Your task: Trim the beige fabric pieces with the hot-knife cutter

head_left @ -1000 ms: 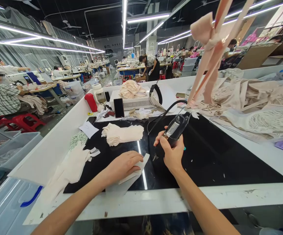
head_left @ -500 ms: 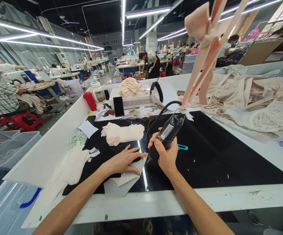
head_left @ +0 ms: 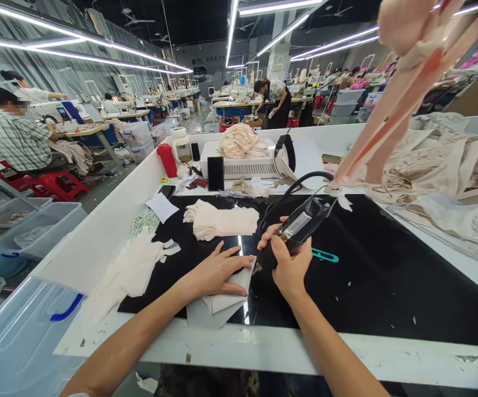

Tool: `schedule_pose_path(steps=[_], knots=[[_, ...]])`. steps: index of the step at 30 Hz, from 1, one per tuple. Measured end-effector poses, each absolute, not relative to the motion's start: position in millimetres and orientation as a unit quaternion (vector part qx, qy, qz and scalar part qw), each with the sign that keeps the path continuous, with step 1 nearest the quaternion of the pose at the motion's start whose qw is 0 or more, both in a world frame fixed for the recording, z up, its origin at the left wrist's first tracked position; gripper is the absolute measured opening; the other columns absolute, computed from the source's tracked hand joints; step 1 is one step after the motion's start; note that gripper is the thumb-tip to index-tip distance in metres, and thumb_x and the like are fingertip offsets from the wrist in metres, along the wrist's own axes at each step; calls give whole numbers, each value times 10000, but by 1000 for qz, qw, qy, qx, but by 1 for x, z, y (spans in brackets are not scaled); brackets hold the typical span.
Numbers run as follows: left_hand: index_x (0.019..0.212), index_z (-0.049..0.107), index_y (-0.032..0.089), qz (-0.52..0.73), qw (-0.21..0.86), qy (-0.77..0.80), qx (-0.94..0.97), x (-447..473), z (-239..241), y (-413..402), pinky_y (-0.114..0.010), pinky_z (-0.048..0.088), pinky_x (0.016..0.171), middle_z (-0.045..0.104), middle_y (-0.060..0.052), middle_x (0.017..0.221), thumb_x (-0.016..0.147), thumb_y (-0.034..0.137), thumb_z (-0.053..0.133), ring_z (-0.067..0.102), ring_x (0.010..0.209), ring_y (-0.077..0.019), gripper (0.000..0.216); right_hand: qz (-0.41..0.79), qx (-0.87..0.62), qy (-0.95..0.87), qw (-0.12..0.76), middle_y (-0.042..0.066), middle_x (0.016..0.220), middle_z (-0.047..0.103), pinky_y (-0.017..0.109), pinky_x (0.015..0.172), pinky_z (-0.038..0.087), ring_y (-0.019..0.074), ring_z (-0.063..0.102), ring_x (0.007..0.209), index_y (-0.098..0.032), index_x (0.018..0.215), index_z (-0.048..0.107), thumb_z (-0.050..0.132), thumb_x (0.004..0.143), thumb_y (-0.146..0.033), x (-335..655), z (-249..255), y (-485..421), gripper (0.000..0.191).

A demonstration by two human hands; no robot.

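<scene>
My left hand (head_left: 222,273) lies flat with its fingers spread, pressing down pale fabric pieces (head_left: 227,302) on a black glossy work surface (head_left: 371,286). My right hand (head_left: 291,267) is wrapped around a black corded hand-held electric tool (head_left: 311,218) with a silver label. Its narrow tip points down beside the right edge of the fabric; whether it touches is unclear. Peach fabric straps (head_left: 391,110) run upward from the tool's back end. Just right of my right hand lies a slim teal looped object (head_left: 325,255). Beyond my left hand is a stack of cream fabric pieces (head_left: 226,221).
Cream fabric (head_left: 127,270) and green cord (head_left: 144,223) lie at left. A white box (head_left: 239,165) topped with cloth, a phone (head_left: 215,173) and a red container (head_left: 167,160) stand behind. Beige garments (head_left: 449,160) pile up at right. Co-workers sit or stand beyond the table.
My view has turned slightly left, so the scene sits further right. The electric tool leans slightly flatter in my right hand. My left hand stays spread on the fabric.
</scene>
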State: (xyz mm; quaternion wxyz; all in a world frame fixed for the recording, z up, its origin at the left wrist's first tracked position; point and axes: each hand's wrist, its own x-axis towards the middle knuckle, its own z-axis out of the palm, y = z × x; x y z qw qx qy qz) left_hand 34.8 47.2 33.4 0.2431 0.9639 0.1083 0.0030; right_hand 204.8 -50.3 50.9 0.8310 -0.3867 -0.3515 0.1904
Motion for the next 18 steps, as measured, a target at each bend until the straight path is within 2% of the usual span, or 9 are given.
schedule_pose_path(steps=[4, 18], knots=[[1542, 559, 347, 2, 239, 106, 965, 36, 33, 45, -811, 93, 1290, 513, -75, 1679, 947, 546, 810, 269, 1660, -397, 676, 191, -381, -358, 831, -60, 845, 700, 296, 617, 581, 122, 655, 596, -281, 1163, 594, 843, 886, -337, 204, 49, -51, 376], [1565, 562, 377, 23, 225, 101, 969, 35, 26, 43, -791, 110, 1294, 510, -45, 1681, 996, 578, 741, 329, 1637, -400, 630, 169, -393, -365, 827, -55, 800, 683, 304, 604, 572, 137, 628, 612, -288, 1144, 593, 863, 837, -385, 204, 58, -55, 420]])
